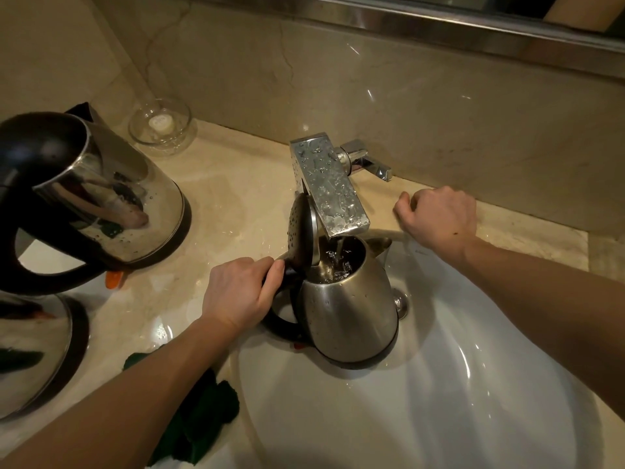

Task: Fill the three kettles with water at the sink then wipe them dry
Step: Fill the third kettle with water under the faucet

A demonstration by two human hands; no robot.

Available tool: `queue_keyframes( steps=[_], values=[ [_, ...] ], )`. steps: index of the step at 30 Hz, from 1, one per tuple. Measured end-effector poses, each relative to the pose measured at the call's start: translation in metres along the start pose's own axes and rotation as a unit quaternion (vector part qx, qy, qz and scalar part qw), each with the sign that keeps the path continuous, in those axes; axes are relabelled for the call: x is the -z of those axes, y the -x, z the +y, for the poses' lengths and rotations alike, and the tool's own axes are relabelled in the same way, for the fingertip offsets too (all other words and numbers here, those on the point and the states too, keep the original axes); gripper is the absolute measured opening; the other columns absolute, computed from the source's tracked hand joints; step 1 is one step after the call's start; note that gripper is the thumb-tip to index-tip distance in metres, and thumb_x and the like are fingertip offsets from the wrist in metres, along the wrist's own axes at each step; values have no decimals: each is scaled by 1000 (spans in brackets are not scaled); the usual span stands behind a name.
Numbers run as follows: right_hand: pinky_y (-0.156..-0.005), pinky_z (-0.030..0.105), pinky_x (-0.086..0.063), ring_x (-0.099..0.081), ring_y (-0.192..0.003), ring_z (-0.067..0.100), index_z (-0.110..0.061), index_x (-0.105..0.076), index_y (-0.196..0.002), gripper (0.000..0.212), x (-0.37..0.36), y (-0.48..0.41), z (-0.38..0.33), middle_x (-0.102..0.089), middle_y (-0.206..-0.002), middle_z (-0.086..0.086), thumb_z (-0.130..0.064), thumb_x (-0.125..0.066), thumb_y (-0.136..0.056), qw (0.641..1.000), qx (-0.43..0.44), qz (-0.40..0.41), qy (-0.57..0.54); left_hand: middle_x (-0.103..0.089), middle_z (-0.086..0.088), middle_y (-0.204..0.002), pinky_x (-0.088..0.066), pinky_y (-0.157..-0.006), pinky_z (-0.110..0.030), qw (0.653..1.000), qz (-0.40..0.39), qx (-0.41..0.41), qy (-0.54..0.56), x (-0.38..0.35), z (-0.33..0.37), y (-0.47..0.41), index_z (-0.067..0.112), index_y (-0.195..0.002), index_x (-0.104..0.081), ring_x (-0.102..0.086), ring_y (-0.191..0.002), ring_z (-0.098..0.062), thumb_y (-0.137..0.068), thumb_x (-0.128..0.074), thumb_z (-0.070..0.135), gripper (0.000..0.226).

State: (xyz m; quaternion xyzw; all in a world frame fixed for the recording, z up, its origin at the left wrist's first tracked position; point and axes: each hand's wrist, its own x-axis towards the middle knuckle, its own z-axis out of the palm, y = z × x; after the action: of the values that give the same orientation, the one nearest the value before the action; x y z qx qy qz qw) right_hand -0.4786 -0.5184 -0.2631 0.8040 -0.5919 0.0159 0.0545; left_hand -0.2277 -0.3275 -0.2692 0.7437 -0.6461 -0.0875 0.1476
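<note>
**Kettle filling under the faucet**

The left grip [243,292] clasps the black handle of the steel kettle [348,316], which is upright in the white sink [456,401] with its lid [301,231] flipped up. Water [338,247] runs from the faucet [329,187] into its open mouth. The right grip [439,218] rests on the counter [230,184] behind the basin, fingers curled, holding nothing. A second kettle [101,198] and a third kettle [33,350] stand at left, and a green cloth [199,418] lies nearby.
</note>
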Motion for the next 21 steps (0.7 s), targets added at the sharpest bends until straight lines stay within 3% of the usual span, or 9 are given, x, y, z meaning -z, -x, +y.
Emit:
queue_keyframes(
  steps=[6, 12, 21],
  values=[
    [-57, 28, -39, -52, -55, 29, -11, -66, -64, 59, 2, 0, 0, -48, -53, 7, -44, -29, -96, 1000, 3, -3, -1, -48, 3, -51, -44, -54, -35, 1000, 2, -3, 7, 1, 3, 0, 20, -67, -56, -45, -49, -14, -93, -12, 49, 59],
    [-55, 28, -34, -40, -47, 22, -11, -67, -64, 60, 2, 0, 0, -45, -51, 5, -44, -29, -96, 1000, -1, -6, 2, -49, 2, -51, -45, -54, -37, 1000, 2, -2, 6, 0, 2, 1, 18, -68, -59, -45, -49, -16, -94, -12, 49, 61],
    [-58, 28, -37, -48, -54, 28, -12, -69, -67, 59, 3, 0, 0, -43, -51, 5, -44, -29, -96, 1000, 2, -4, 3, -49, 2, -52, -44, -55, -34, 1000, -3, -2, 7, 0, 1, 0, 18, -71, -62, -46, -50, -15, -93, -10, 51, 66]
  ],
)
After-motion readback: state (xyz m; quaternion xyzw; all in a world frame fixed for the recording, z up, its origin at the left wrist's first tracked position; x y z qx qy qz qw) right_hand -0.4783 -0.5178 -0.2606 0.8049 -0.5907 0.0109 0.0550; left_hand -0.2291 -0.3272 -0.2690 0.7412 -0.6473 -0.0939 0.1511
